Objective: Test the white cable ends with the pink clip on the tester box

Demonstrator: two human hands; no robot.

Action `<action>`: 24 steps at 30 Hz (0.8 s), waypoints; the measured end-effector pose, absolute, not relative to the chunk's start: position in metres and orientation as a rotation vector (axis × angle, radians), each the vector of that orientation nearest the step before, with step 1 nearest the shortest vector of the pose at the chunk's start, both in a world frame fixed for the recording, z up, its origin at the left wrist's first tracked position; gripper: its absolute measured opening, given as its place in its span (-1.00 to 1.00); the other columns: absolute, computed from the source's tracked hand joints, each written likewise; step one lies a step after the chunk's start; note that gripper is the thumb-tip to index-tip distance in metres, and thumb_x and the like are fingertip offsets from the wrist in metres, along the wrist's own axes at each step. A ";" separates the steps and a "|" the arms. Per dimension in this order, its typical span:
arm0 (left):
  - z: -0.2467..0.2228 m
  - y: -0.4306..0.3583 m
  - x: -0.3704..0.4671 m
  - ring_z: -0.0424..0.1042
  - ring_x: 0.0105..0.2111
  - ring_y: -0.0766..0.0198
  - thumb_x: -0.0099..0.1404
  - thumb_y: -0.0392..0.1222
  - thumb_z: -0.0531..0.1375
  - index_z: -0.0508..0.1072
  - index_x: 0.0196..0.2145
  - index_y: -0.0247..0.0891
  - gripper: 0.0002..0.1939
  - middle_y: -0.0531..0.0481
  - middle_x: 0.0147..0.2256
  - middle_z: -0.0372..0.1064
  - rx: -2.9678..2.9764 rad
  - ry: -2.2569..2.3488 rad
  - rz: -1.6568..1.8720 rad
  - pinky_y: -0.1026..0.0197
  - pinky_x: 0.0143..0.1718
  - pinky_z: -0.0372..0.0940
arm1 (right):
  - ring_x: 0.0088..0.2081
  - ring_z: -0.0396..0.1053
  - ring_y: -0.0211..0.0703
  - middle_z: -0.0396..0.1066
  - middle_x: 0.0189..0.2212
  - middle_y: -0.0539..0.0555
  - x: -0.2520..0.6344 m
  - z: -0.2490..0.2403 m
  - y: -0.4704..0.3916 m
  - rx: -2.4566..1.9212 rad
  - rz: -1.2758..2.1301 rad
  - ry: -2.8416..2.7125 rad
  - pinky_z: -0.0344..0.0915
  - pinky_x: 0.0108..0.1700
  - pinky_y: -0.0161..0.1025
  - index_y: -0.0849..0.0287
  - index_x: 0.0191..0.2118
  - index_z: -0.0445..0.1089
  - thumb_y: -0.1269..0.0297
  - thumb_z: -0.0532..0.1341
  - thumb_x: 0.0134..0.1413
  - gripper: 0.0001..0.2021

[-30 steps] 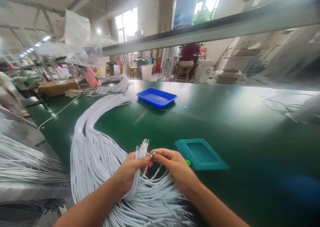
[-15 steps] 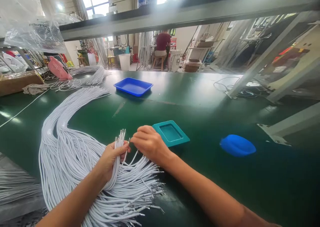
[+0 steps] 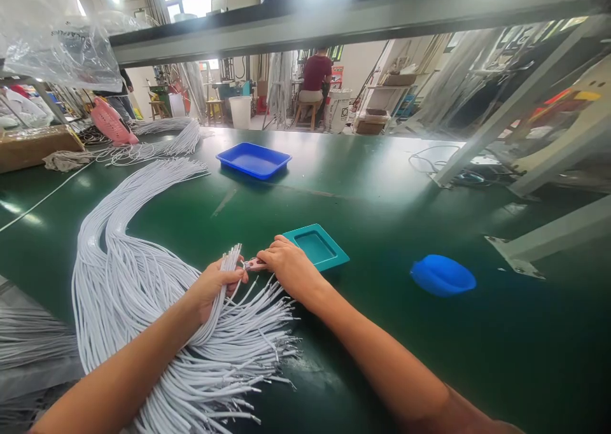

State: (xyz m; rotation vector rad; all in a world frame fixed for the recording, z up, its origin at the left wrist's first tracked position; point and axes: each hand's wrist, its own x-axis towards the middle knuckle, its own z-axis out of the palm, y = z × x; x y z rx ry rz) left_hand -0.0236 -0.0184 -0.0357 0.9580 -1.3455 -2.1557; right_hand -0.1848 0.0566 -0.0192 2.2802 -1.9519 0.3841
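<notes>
My left hand (image 3: 214,287) is closed around a small bunch of white wires (image 3: 231,256), their stripped ends pointing up. In my right hand (image 3: 291,265) is a small pinkish hand tool with a metal tip (image 3: 255,265), perhaps snips or pliers; my fingers cover most of it. Its tip meets one wire end beside the left thumb. Beneath and around the left hand lies a large bundle of white wires (image 3: 138,281), with bare metal ends fanned out towards the right. A teal tray (image 3: 340,256) sits just behind the right hand.
A blue tray (image 3: 255,167) stands further back on the green table (image 3: 382,230). To the right is a blue bowl-like object (image 3: 443,275) near a metal post foot (image 3: 515,259). Further wires, a pink item (image 3: 111,122) and a cardboard box (image 3: 38,147) lie far left. A person sits in the background.
The pinkish tool now shows in my right hand, with its tip at the wire end; earlier the fingers were pinched there. My left hand keeps its bunch. The view has shifted slightly.
</notes>
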 end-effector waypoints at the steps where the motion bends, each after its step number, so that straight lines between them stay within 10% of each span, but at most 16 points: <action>1: -0.036 -0.019 -0.024 0.05 -0.71 0.53 -0.08 -0.27 0.31 0.33 -0.25 -0.33 -0.60 0.03 -0.55 0.35 0.971 -1.338 -2.157 0.43 -0.68 -0.14 | -0.41 0.25 -0.23 0.42 -0.51 0.07 -0.183 -0.019 0.056 2.261 0.398 -1.956 0.12 -0.19 -0.29 0.21 -0.47 0.36 0.42 0.07 0.12 -0.80; 15: -0.048 -0.027 -0.027 -0.02 -0.74 0.55 -0.09 -0.34 0.28 0.36 -0.57 -0.42 -0.86 0.09 -0.70 0.18 1.107 -1.317 -2.259 0.41 -0.72 -0.20 | -0.35 0.23 -0.16 0.41 -0.49 0.10 -0.183 -0.024 0.056 2.241 0.341 -1.962 0.13 -0.11 -0.23 0.21 -0.42 0.39 0.47 0.11 0.05 -0.86; 24: -0.048 -0.028 -0.026 0.01 -0.73 0.57 -0.08 -0.40 0.26 0.35 -0.46 -0.38 -0.83 0.04 -0.61 0.29 1.113 -1.253 -2.268 0.46 -0.72 -0.13 | 0.18 -0.18 0.24 0.09 0.14 0.17 -0.204 -0.037 0.053 1.720 0.404 -2.218 -0.24 0.08 0.27 0.10 0.14 0.07 0.16 0.00 0.15 -0.56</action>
